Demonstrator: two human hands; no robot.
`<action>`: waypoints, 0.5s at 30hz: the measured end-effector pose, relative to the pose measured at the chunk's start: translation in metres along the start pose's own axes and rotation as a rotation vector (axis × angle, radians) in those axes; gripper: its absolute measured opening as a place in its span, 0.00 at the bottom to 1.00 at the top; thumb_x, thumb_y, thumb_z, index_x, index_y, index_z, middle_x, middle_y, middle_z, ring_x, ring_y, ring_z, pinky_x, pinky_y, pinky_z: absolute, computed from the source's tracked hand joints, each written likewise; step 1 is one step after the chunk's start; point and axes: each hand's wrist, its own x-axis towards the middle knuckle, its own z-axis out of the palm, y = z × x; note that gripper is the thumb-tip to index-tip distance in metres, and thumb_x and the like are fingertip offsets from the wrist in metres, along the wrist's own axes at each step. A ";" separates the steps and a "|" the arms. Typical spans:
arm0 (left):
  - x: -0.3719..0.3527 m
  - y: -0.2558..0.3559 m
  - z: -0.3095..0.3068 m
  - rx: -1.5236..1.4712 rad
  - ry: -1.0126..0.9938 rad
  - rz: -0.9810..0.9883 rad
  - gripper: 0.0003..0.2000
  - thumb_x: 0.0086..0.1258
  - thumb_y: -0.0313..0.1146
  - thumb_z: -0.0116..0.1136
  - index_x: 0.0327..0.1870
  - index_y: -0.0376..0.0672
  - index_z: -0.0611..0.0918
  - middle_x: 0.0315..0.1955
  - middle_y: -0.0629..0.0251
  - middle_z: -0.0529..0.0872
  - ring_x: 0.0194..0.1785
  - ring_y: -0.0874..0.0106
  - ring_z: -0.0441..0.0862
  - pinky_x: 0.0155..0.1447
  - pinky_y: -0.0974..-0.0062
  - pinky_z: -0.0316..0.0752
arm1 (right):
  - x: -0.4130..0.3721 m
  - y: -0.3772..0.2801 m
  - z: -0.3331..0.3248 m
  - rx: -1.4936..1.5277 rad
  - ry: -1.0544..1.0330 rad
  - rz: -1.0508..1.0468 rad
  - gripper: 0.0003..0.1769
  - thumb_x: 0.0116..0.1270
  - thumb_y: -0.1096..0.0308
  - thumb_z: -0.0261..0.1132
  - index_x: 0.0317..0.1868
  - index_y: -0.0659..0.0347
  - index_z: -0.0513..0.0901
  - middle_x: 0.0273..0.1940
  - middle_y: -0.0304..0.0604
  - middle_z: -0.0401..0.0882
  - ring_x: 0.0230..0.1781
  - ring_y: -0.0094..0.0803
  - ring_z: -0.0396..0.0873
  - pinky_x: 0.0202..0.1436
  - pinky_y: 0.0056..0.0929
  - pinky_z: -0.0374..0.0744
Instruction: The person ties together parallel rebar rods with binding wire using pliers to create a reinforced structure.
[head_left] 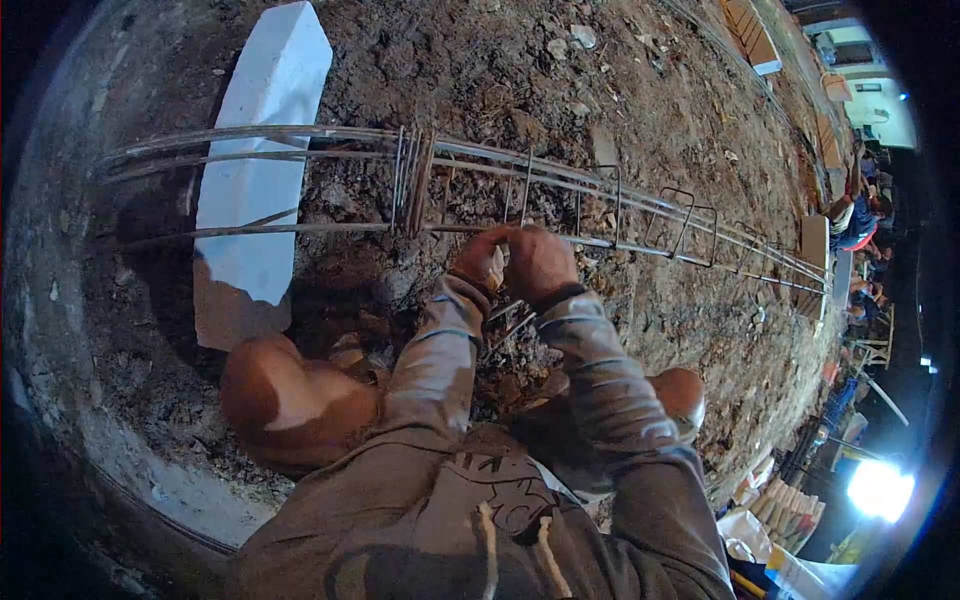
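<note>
**Fingers.** The left hand [480, 262] and the right hand [542, 265] are pressed together, knuckle to knuckle. The fingers [520, 240] of both are curled closed at the near bar [300, 230] of the rebar cage [560, 180]. What they enclose is hidden behind the backs of the hands. It may be the bar itself or a thin wire, as dark strands [510, 322] hang just below the wrists.

**Relation.** The near bar lies directly at the fingertips, on the cage side closest to the person. Its long axis runs crosswise to both forearms, from the cage's left end to its far right end. Neither hand is nearer, and both meet the bar at one spot.

**Along the cage.**
- Just left of the hands, a bundle of stirrups [412, 180] stands bunched together on the bars.
- Right of the hands, single stirrups [690, 225] stand spaced apart.
- Near the cage's left end, a white block [255, 170] lies under the bars, crosswise to them.

**Surface.** The cage rests above rough earth [480, 70] strewn with stones. The person crouches on the near side of the cage, with one knee [280, 400] left of the arms and the other knee [685, 395] right of them.

**Room.** Past the cage's right end, other people [860, 220] are crouched at work. A bright lamp [880, 488] glares on the near side of that end.
</note>
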 end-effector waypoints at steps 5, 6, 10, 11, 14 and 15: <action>0.020 0.038 0.022 -0.835 0.433 -0.941 0.17 0.61 0.39 0.54 0.49 0.43 0.76 0.28 0.67 0.79 0.28 0.74 0.72 0.38 0.74 0.69 | 0.017 0.016 -0.019 -0.066 0.000 -0.214 0.07 0.51 0.68 0.59 0.33 0.55 0.76 0.33 0.50 0.77 0.30 0.50 0.77 0.31 0.45 0.75; 0.023 0.039 0.022 -0.819 0.565 -1.088 0.16 0.62 0.39 0.53 0.49 0.43 0.76 0.27 0.67 0.79 0.28 0.72 0.73 0.39 0.73 0.69 | 0.018 0.020 -0.021 -0.052 0.023 -0.191 0.07 0.51 0.68 0.59 0.33 0.55 0.76 0.33 0.49 0.77 0.30 0.50 0.77 0.31 0.44 0.75; 0.016 0.024 0.015 -0.994 0.391 -0.995 0.15 0.63 0.35 0.52 0.49 0.41 0.76 0.36 0.63 0.82 0.37 0.66 0.80 0.46 0.67 0.74 | 0.021 0.039 -0.018 0.062 0.010 0.148 0.08 0.53 0.62 0.61 0.32 0.55 0.79 0.30 0.49 0.78 0.30 0.52 0.77 0.34 0.45 0.75; 0.016 0.016 0.012 -1.001 0.354 -1.016 0.15 0.63 0.34 0.53 0.50 0.39 0.75 0.40 0.61 0.82 0.42 0.66 0.81 0.50 0.67 0.74 | 0.020 0.040 -0.015 0.074 0.028 0.209 0.11 0.55 0.58 0.60 0.31 0.57 0.79 0.28 0.53 0.79 0.31 0.53 0.77 0.34 0.46 0.75; 0.014 0.015 0.014 -0.910 0.367 -0.996 0.15 0.64 0.34 0.53 0.50 0.39 0.76 0.41 0.62 0.82 0.41 0.67 0.81 0.50 0.70 0.75 | 0.012 0.048 0.012 0.181 0.007 0.442 0.15 0.57 0.54 0.59 0.32 0.57 0.80 0.29 0.55 0.78 0.32 0.52 0.77 0.34 0.46 0.75; 0.016 0.021 0.016 -0.909 0.436 -1.004 0.15 0.65 0.34 0.54 0.50 0.38 0.76 0.41 0.62 0.81 0.40 0.68 0.81 0.48 0.71 0.75 | 0.006 0.042 0.017 0.185 0.060 0.492 0.16 0.56 0.55 0.60 0.32 0.60 0.81 0.25 0.53 0.78 0.29 0.47 0.79 0.33 0.40 0.74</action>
